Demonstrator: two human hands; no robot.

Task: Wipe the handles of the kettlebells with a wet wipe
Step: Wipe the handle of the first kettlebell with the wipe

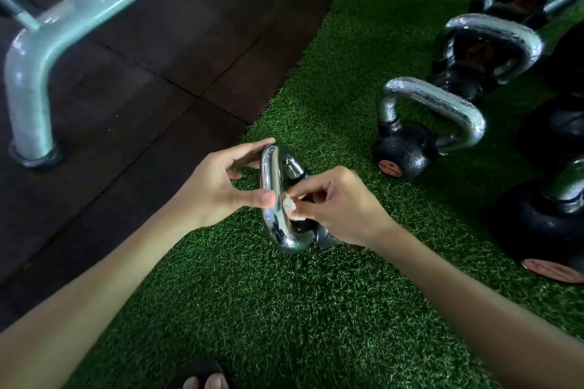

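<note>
Pinched in my right hand [341,208], the wet wipe [289,207] presses the chrome handle [271,174] at that hand's 9 o'clock. My left hand [218,186] clamps the same handle between thumb and fingers. Its bar runs 12 to 6 o'clock.

The handle [271,196] at centre is mirror-bright chrome silver. The wet wipe [289,207] against it is white. The other kettlebells [407,151] have glossy black bodies speckled with fine pale flecks, silver chrome handles with a dappled sheen, and round copper-orange badges [391,168] low on the body. The turf [284,309] is deep green with lighter green flecking. The floor tiles [142,73] are dark brown, crossed by thin black seams. The machine frame [94,0] is pale mint green.
</note>
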